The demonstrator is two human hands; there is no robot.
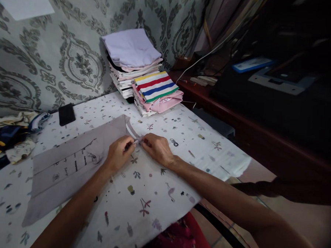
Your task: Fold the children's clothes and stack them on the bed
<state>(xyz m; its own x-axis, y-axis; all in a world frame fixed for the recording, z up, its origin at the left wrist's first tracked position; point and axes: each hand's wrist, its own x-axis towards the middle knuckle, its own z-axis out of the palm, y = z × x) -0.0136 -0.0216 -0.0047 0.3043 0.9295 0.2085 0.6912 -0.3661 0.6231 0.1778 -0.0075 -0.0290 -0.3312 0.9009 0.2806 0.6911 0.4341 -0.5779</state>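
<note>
A greyish-mauve shirt (69,167) with dark printed lettering lies on the patterned white tabletop (151,182), its neck end toward the middle and its hem at the lower left. My left hand (120,151) pinches the shirt's collar edge near the neck opening. Right beside it, my right hand (157,147) grips the same collar from the other side, fingers closed. The two sets of fingertips nearly meet, and a bunched bit of fabric shows between them.
Behind the shirt stand a tall pile of folded clothes (130,48) and a lower pile topped by a striped cloth (156,86). A black phone (67,114) and crumpled clothes (12,138) lie to the left. A dark wooden cabinet (253,136) borders the right side.
</note>
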